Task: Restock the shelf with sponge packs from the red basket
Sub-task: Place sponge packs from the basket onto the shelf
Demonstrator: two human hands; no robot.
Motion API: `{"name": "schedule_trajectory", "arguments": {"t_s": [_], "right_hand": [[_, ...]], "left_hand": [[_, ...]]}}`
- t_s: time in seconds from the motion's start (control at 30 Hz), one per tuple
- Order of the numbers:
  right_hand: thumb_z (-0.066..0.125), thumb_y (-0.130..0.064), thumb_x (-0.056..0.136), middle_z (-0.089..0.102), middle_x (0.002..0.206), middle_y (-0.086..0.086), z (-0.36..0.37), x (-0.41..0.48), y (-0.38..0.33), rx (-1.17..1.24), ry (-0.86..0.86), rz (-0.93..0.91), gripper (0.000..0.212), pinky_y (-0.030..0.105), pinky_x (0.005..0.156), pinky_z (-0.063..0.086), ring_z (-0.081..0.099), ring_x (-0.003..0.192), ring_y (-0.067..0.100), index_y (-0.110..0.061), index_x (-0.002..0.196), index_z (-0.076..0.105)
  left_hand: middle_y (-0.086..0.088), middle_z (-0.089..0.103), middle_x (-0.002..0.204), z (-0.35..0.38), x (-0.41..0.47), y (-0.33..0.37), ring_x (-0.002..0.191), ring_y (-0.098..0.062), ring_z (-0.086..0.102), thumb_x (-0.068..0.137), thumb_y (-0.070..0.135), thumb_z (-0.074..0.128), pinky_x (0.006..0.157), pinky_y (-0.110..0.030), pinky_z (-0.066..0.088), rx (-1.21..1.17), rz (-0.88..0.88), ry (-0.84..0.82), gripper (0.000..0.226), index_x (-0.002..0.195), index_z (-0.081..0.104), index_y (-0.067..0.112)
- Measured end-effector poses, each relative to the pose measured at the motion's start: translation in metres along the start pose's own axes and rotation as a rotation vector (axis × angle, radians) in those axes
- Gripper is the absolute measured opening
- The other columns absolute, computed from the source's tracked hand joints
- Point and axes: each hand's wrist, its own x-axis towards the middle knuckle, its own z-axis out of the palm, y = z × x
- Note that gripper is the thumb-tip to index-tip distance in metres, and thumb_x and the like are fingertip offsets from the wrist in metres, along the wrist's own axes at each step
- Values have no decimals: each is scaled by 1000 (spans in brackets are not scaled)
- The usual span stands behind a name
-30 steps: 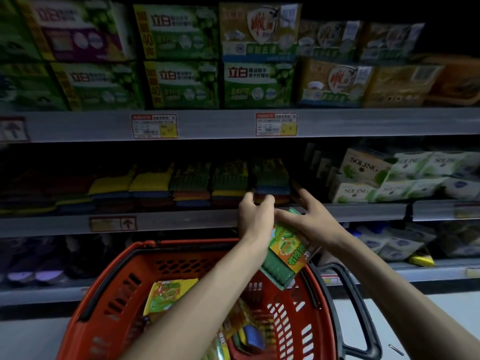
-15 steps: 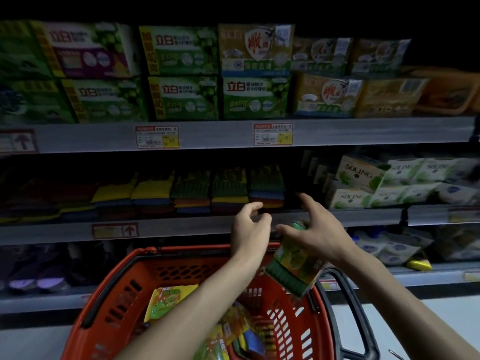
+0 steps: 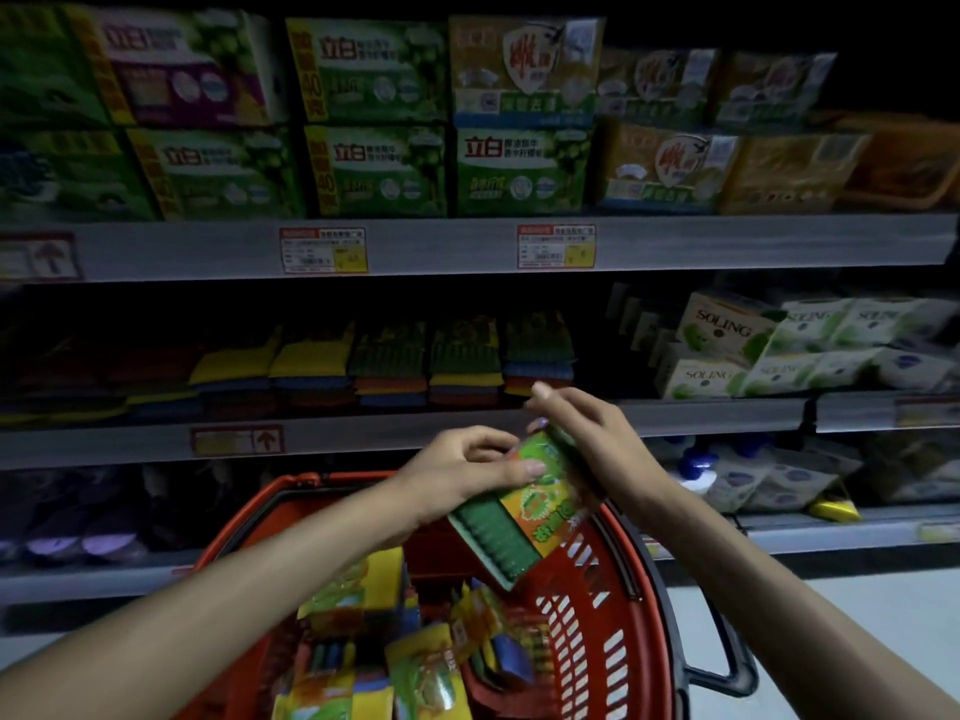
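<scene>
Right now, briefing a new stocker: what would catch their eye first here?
The left hand and right hand hold a green sponge pack at centre, above the red basket. More packs lie in the basket; coloured sponge stacks line the middle shelf behind.

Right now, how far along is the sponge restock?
Done: stacked sponge packs fill a row on the middle shelf. In hand: the left hand and right hand hold one green sponge pack above the red basket. Left: several more packs lie in the basket, not yet shelved.
</scene>
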Motion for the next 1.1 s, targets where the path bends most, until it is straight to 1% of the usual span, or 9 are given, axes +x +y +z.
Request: {"name": "schedule_trajectory", "arguments": {"t_s": [0.07,0.2,0.3,0.43,0.57,0.7,0.8,0.93,1.1], "right_hand": [[60,-43,99,74,89,7,4,11,3,98,105,95,39,24,73,54,71,82,17,-7,104,73],[69,-19,98,65,66,4,9,31,13,288,288,267,26,17,44,45,59,51,10,5,106,69],[68,-16,98,69,70,8,18,43,16,476,352,412,19,16,37,44,60,40,8,1,105,68],[66,-20,99,74,74,6,27,56,18,620,456,486,15,16,36,43,67,50,11,-7,93,68],[67,-21,97,73,75,6,30,64,20,635,576,476,17,19,36,42,64,54,13,-8,87,65],[65,-19,99,71,67,1,30,71,20,612,613,472,20,25,49,38,65,55,11,-9,82,65],[64,-14,99,70,70,2,31,74,20,607,623,473,12,22,41,34,63,44,7,-4,95,66],[64,-10,97,66,71,3,29,78,20,587,645,461,25,16,34,31,59,36,5,3,118,68],[59,-10,98,67,74,3,22,72,20,447,580,422,20,24,45,43,61,38,6,2,113,64]], "left_hand": [[5,71,112,-12,-1,-2,101,-9,70,73,46,86,93,-35,56,164,18,73,48,113,66,30],[15,67,112,-33,-8,-15,99,-3,66,71,48,90,86,-33,58,379,57,127,62,123,61,31],[17,66,108,-42,-8,-20,96,-2,65,70,53,88,81,-30,58,409,55,154,63,122,61,34],[15,67,107,-46,-3,-22,96,-5,65,63,62,87,86,-40,58,458,49,168,67,120,63,36],[14,66,107,-50,-3,-21,97,-5,64,69,55,88,85,-37,58,468,33,166,64,123,62,33],[16,64,108,-54,-4,-23,98,-2,62,69,54,87,82,-28,54,466,19,175,62,123,62,35],[16,65,108,-55,-3,-23,98,-3,63,69,55,87,84,-32,56,455,17,178,62,123,63,35],[16,64,110,-53,-2,-23,100,-4,62,70,56,86,87,-34,56,458,13,174,63,124,62,35],[15,65,111,-53,-2,-22,101,-3,62,70,57,86,84,-30,54,447,18,170,63,123,62,34]]}}
